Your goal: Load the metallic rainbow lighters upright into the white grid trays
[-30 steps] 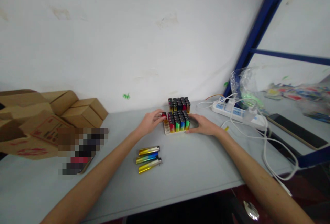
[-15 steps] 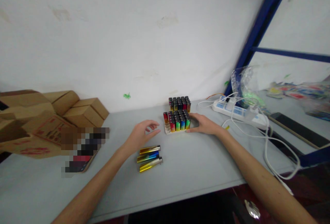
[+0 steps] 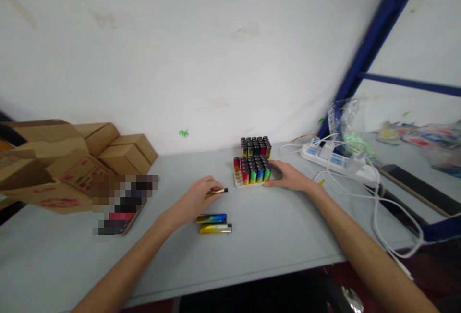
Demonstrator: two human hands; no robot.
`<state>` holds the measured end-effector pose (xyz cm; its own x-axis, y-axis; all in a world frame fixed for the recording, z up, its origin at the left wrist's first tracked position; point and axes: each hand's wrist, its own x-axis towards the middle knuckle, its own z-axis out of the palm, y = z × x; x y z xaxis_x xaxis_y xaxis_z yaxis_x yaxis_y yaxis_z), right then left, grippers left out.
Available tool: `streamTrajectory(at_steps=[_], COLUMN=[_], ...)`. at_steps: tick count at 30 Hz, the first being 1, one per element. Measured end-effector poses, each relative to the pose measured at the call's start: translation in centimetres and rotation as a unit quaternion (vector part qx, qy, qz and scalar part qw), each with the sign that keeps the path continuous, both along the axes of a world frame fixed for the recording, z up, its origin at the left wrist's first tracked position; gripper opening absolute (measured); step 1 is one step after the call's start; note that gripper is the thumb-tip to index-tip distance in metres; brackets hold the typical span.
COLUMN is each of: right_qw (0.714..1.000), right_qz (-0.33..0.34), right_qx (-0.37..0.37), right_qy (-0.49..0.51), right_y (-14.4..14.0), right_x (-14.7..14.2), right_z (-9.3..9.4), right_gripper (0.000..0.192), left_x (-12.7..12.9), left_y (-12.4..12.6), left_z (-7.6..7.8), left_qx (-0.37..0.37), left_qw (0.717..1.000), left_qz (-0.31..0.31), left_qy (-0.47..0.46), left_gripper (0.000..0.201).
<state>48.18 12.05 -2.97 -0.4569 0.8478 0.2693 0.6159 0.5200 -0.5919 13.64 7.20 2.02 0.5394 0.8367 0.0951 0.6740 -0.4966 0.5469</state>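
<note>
My left hand (image 3: 201, 198) is closed on a lighter (image 3: 217, 191), its black-tipped end pointing right, just above the table. Two more lighters lie side by side below it, a blue-and-gold one (image 3: 212, 218) and a yellow one (image 3: 215, 229). Ahead to the right, a white tray (image 3: 248, 186) holds several upright lighters (image 3: 256, 174) in metallic colours; bare slots show along its left side. My right hand (image 3: 288, 176) grips the tray's right side, thumb at the front corner and fingers farther back. Behind it stands another block of upright lighters (image 3: 255, 147).
Cardboard boxes (image 3: 126, 157) and a pixelated phone-like object (image 3: 126, 207) are on the left. A white power strip (image 3: 338, 162) with tangled cables (image 3: 374, 207), a phone (image 3: 421, 188) and a blue metal frame (image 3: 360, 70) stand to the right. A white wall rises behind.
My left hand has closed on the top lighter of the three and lifted it from beside the others. The two left behind lie straighter. My right hand stays at the tray.
</note>
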Motion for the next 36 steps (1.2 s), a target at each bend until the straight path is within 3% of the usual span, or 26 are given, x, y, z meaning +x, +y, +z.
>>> streamTrajectory(at_steps=[3,5,10,13,16,20,26,31,36], right_qw=[1.000,1.000,1.000,1.000,1.000,1.000,1.000,1.000,1.000], right_qz=[-0.003,-0.003,0.003,-0.003,-0.006,-0.002,-0.006,-0.008,-0.004], right_qx=[-0.007,-0.006,-0.003,-0.004,-0.005,-0.002,-0.004,-0.003,-0.001], right_qy=[-0.003,-0.002,-0.001,-0.009,-0.007,-0.005,-0.027,-0.026,-0.019], right_y=[0.0,0.0,0.1,0.0,-0.1,-0.1,0.0,0.0,0.0], right_x=[0.0,0.0,0.0,0.0,0.0,0.0,0.1,0.1,0.1], right_z=[0.1,0.0,-0.1,0.0,0.2,0.2,0.1,0.0,0.0], right_gripper=[0.077,0.076,0.077,0.077,0.075,0.075,0.077,0.078,0.078], left_x=[1.1,1.9,3.3,3.6,3.5,3.4,3.2,3.0,3.0], left_y=[0.0,-0.1,0.0,-0.3,-0.7,-0.8,-0.9,-1.3,-1.4], left_z=[0.8,1.0,-0.1,-0.5,-0.5,-0.9,-1.3,-0.9,-0.6], left_qx=[-0.014,-0.080,-0.292,-0.325,-0.304,-0.257,-0.028,0.069,0.082], left_qw=[0.992,0.969,0.849,0.817,0.823,0.856,0.948,0.960,0.962], left_qz=[0.031,0.037,0.022,0.006,0.024,0.082,0.149,0.180,0.187], left_qy=[-0.124,-0.231,-0.441,-0.477,-0.479,-0.441,-0.279,-0.204,-0.181], left_gripper=[0.026,0.029,0.045,0.045,0.034,0.034,0.043,0.041,0.034])
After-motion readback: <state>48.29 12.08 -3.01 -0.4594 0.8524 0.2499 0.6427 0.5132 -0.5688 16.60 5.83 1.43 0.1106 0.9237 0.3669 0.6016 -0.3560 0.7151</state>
